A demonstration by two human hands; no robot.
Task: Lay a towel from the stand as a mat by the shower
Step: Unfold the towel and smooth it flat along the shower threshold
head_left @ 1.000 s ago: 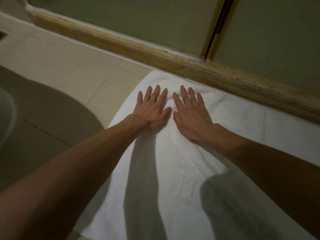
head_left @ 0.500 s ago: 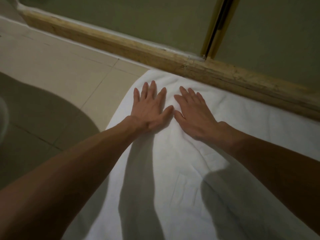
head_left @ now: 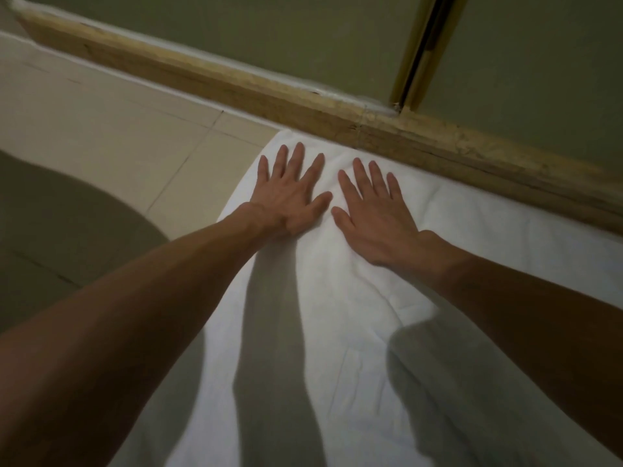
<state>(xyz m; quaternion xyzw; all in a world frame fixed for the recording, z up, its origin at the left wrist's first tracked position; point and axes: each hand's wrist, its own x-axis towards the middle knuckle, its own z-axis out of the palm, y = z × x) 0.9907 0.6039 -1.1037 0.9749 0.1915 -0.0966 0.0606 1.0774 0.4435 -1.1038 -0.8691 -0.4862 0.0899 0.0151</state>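
White towel (head_left: 354, 332) lies flat on tile floor (head_left: 101, 156) w/ far edge against shower sill (head_left: 421, 143), left hand (head_left: 286, 197) & right hand (head_left: 374, 224) side by side, palms down, fingers (head_left: 296, 156) spread flat, grasping nothing.

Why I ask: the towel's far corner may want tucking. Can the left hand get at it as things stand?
Probably yes. The left hand lies flat on the towel, fingertips just short of that corner by the sill, with nothing between.
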